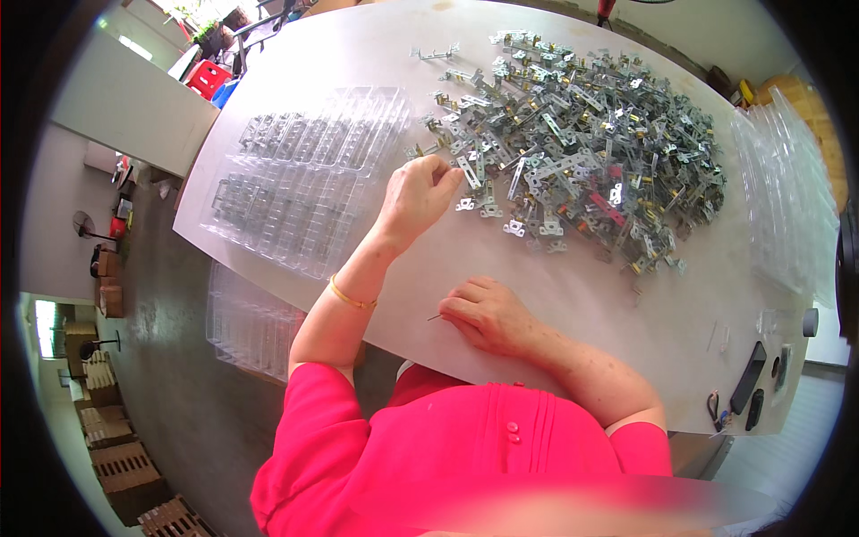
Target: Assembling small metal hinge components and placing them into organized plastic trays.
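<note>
A large heap of small metal brackets (582, 152), silvery with some brass-coloured bits, covers the far middle and right of the table. At its left edge is my left hand (416, 199), fingers bent and drawn together beside the nearest brackets; whatever they may pinch is hidden. Closer to my body, my right hand (488, 315) is closed just above the table near its front edge. From its fingertips a thin dark pin-like rod (435, 317) sticks out to the left. Clear plastic trays (291, 219) lie left of my left hand, with rows of metal parts in their compartments.
Stacked clear plastic trays (778, 192) stand at the table's right side. A dark phone-like object (748, 378) and small tools lie at the right front. More clear trays (250, 327) sit below the table's left edge. Cardboard boxes (121, 465) stand on the floor at left.
</note>
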Tool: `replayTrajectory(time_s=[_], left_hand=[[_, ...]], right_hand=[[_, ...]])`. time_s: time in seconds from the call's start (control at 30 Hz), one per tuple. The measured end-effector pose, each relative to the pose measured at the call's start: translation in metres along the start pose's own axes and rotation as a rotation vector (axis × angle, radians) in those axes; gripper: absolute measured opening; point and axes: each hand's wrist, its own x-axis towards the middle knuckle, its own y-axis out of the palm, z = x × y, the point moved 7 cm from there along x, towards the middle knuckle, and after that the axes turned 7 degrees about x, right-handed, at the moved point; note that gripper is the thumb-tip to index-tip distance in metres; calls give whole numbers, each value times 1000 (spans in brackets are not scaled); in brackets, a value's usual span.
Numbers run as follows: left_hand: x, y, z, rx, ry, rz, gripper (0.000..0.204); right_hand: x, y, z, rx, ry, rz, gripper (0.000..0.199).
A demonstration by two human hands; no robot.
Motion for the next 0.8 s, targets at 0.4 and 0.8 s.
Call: replayTrajectory(time_s=[0.4,0.8], left_hand=[[30,56,40,-193,-297,330,51],[22,56,49,-538,-393,347,30]], right_hand=[[-3,1,0,-36,-34,36,9],[0,1,0,-23,-58,13,8]])
